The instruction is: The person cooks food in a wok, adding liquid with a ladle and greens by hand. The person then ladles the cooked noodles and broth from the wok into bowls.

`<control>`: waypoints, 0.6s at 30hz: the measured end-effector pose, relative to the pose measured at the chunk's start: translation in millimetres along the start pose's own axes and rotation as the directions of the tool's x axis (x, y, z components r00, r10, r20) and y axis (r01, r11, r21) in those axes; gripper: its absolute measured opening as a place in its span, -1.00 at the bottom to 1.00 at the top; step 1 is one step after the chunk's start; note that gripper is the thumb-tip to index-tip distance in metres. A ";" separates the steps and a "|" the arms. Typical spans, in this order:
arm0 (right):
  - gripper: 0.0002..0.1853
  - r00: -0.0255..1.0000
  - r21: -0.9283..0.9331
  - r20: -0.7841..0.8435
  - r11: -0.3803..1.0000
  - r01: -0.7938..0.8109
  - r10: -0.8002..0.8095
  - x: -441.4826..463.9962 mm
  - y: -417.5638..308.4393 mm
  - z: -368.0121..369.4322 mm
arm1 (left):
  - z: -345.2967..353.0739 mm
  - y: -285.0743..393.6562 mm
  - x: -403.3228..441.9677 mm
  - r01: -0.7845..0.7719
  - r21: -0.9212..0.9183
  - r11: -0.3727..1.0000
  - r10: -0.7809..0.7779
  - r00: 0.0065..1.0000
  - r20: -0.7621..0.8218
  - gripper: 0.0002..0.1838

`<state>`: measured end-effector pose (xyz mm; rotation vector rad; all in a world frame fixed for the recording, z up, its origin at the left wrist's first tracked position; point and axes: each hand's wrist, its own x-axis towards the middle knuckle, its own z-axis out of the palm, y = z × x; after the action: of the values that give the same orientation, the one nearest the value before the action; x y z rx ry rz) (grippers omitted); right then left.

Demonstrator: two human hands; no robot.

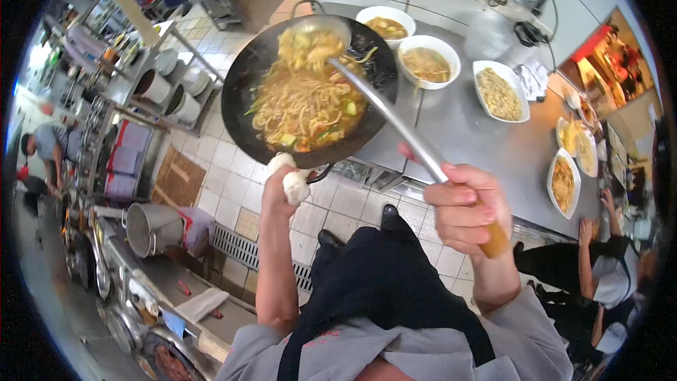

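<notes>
My left hand (281, 187) is closed round a white cloth (295, 187) at the near rim of a black wok (238, 99). Noodles in brown sauce with green pieces (307, 102) fill the wok's middle. In my right hand (469, 208) is the wooden end of a long-handled metal ladle (384, 107). The ladle's bowl, heaped with food, is over the far side of the wok. Just right of the wok, two round white bowls (454, 63) of noodles in broth stand on the steel counter (462, 134).
More white dishes of food (501, 92) stand along the counter to the right. Two people (610, 268) are at its right end. Another person (53, 148) bends at the far left. A shelf rack (169, 35) and a big metal pot (151, 229) stand on the left.
</notes>
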<state>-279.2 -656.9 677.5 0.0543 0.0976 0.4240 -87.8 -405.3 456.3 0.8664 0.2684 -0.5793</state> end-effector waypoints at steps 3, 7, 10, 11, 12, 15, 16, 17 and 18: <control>-0.41 1.000 0.010 -0.017 1.000 0.021 -0.021 -2.9 -5.3 -18.9 | 2.4 4.7 -4.6 0.018 -0.027 0.999 -0.017 1.000 0.013 -0.67; -0.41 0.998 0.061 -0.004 0.996 0.061 -0.061 -13.5 -7.5 -16.1 | -1.7 5.8 -3.2 0.044 -0.053 0.998 -0.044 0.999 -0.004 -0.64; -0.41 0.994 0.059 0.035 0.993 0.105 -0.107 -21.7 -9.9 -8.9 | 9.2 6.3 -10.0 0.012 0.002 1.000 -0.012 0.999 -0.050 -0.66; -0.41 0.991 0.043 0.040 0.991 0.128 -0.130 -24.1 -10.7 -6.6 | 8.7 5.8 -9.3 0.015 0.001 1.000 -0.015 0.999 -0.030 -0.65; -0.41 0.988 0.028 0.045 0.988 0.149 -0.150 -26.2 -12.2 -4.1 | 7.3 4.8 -7.8 0.017 0.000 1.000 -0.017 1.000 -0.011 -0.65; -0.40 0.981 0.002 0.051 0.983 0.186 -0.185 -27.6 -16.5 6.4 | 0.6 1.2 -4.0 0.021 -0.005 1.000 -0.021 1.000 0.010 -0.64; -0.40 0.980 -0.003 0.053 0.981 0.194 -0.193 -27.3 -18.0 10.3 | -0.3 0.1 -1.9 0.020 -0.009 1.000 -0.020 1.000 0.015 -0.64; -0.40 0.978 -0.009 0.055 0.979 0.202 -0.202 -27.5 -19.3 14.3 | -1.3 -0.8 -0.5 0.019 -0.018 1.000 -0.019 1.000 0.018 -0.64; -0.39 0.977 0.006 0.064 0.979 0.203 -0.203 -27.8 -20.4 17.8 | -2.0 -2.1 0.7 0.019 -0.029 0.999 -0.018 1.000 0.020 -0.64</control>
<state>-294.2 -687.6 696.0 0.0565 0.0392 0.2175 -88.4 -405.1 453.3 0.8308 0.2665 -0.5997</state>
